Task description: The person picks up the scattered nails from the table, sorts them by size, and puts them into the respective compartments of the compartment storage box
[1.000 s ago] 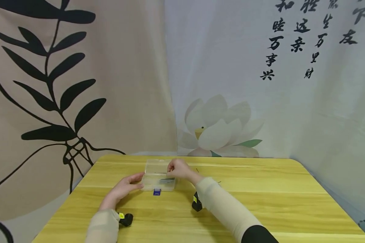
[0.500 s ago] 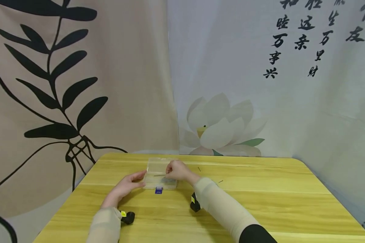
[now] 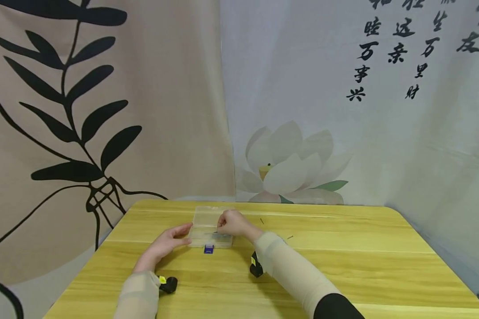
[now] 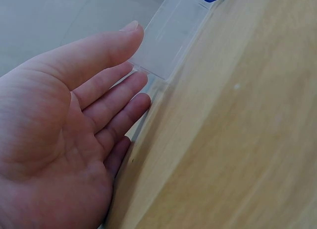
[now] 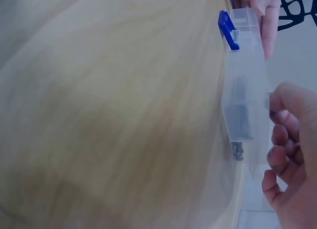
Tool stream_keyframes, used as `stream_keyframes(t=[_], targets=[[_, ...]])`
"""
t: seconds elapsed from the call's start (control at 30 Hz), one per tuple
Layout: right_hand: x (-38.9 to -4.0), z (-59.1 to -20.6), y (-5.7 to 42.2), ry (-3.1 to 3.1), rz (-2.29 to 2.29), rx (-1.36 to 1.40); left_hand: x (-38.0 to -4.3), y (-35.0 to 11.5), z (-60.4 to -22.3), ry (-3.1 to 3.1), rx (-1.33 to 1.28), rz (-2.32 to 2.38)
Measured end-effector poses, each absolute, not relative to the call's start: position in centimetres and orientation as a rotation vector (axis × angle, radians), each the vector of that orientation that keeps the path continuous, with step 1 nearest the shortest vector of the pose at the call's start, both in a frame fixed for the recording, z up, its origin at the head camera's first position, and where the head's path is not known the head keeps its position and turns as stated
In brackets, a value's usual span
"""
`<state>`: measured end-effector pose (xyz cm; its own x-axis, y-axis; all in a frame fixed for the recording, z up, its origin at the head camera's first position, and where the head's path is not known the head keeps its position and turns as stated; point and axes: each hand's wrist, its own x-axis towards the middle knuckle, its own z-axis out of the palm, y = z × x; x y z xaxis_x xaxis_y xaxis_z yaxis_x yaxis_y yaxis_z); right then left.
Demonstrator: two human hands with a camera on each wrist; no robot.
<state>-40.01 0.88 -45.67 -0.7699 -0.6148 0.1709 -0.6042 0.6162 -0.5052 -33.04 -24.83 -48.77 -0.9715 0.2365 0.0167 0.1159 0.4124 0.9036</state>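
Observation:
A clear plastic box (image 3: 199,241) with a blue latch (image 3: 209,249) lies on the table, its lid (image 3: 209,215) folded back. Dark, thin pieces show blurrily through its wall in the right wrist view. My left hand (image 3: 168,243) rests against the box's left end, its fingers (image 4: 116,107) and thumb extended and loosely spread. Above the box's right part, my right hand (image 3: 234,223) pinches a thin dark rod (image 3: 215,232) between thumb and forefinger. Only a short bit of the rod shows; its kind is unclear. The other right fingers are curled.
Two thin dark rods lie on the wooden table (image 3: 343,257) right of the box, one farther back (image 3: 262,221) and one nearer (image 3: 290,237). A small threaded metal piece (image 5: 238,150) appears by the box's end. Printed cloth hangs behind the table.
The rod in my right hand stuck out leftward over the box half a second ago; now it sits lower, less of it showing. The left hand stays at the box's end.

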Motion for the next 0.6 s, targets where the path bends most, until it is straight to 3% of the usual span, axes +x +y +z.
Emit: stream_keyframes(t=[0.27, 0.6], targets=[[-40.4, -45.0, 2.1, 2.79, -0.919, -1.113, -32.9, -24.7, -48.7, 2.534, 0.334, 1.62], [-40.7, -43.0, 7.7, 2.72, -0.962, -1.244, -33.0, -24.9, -48.5, 2.554, 0.34, 1.596]])
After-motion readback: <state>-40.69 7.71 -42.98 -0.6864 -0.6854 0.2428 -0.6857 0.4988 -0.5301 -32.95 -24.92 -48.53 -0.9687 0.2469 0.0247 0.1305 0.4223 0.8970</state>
